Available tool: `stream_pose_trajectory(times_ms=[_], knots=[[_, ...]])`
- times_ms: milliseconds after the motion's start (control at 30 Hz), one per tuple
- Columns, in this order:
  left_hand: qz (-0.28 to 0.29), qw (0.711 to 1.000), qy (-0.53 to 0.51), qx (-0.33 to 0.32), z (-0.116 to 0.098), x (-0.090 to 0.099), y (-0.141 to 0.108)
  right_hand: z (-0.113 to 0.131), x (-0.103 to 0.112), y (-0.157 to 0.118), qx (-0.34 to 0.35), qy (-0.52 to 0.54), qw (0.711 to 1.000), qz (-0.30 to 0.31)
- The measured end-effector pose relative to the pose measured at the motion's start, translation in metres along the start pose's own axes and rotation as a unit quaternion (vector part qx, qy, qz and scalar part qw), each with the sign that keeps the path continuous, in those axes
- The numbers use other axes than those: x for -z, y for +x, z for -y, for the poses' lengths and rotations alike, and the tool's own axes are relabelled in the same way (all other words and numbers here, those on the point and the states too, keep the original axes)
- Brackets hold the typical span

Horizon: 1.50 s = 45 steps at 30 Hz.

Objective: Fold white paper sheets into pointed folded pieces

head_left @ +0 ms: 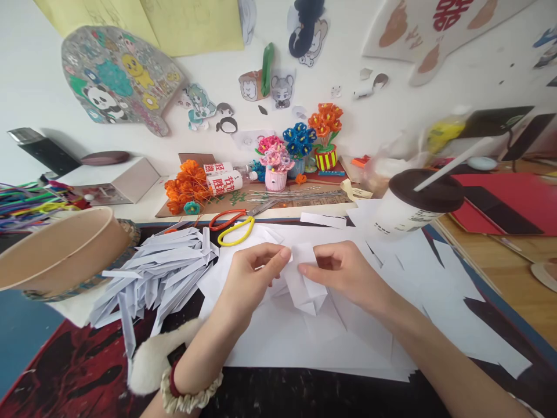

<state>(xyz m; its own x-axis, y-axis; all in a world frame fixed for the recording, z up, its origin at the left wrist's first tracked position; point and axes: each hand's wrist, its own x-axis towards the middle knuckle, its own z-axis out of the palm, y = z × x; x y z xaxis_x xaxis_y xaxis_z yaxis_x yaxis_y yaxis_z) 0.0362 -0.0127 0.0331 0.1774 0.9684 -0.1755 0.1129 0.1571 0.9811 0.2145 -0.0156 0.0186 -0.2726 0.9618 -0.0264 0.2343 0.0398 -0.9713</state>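
A folded piece of white paper (304, 287) is held up between both hands, above white sheets (313, 342) spread on the table. My left hand (261, 273) pinches its upper left edge between thumb and index finger. On the right side, my right hand (335, 267) grips the same paper, thumb in front and fingers behind. The lower end of the paper shows folded, angled flaps. To the left lies a heap of narrow folded paper strips (169, 273). Scissors (237, 226) with one red and one yellow handle rest behind the hands.
A lidded cup (413, 203) with a straw stands at the right. Round wooden container (65, 249) at far left. Craft flowers (276, 159) in small pots and a bottle (224, 180) line the back. A white fluffy item (150, 363) lies beside my left forearm.
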Motion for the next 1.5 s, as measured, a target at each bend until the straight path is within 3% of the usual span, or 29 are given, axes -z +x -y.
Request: stream_pose_trajectory(times_ms=[233, 567, 1100, 1267, 1500], knots=[[0.000, 1.000, -0.016, 0.024, 0.000, -0.001, 0.001, -0.001, 0.000, 0.000, -0.017, 0.025, 0.999, 0.028], [-0.022, 0.999, -0.034, -0.009, 0.001, -0.006, -0.001, 0.001, -0.001, -0.001, -0.027, 0.055, 0.997, 0.038], [-0.055, 0.997, -0.056, -0.008, 0.001, -0.010, -0.003, 0.000, -0.006, 0.000, -0.033, 0.108, 0.992, 0.046], [-0.047, 0.998, -0.028, -0.025, 0.004, -0.009, -0.001, -0.002, -0.009, 0.001, -0.029, 0.094, 0.995, 0.018], [-0.051, 0.997, 0.027, -0.055, -0.003, -0.003, -0.001, 0.002, -0.006, -0.001, -0.022, 0.117, 0.992, 0.029]])
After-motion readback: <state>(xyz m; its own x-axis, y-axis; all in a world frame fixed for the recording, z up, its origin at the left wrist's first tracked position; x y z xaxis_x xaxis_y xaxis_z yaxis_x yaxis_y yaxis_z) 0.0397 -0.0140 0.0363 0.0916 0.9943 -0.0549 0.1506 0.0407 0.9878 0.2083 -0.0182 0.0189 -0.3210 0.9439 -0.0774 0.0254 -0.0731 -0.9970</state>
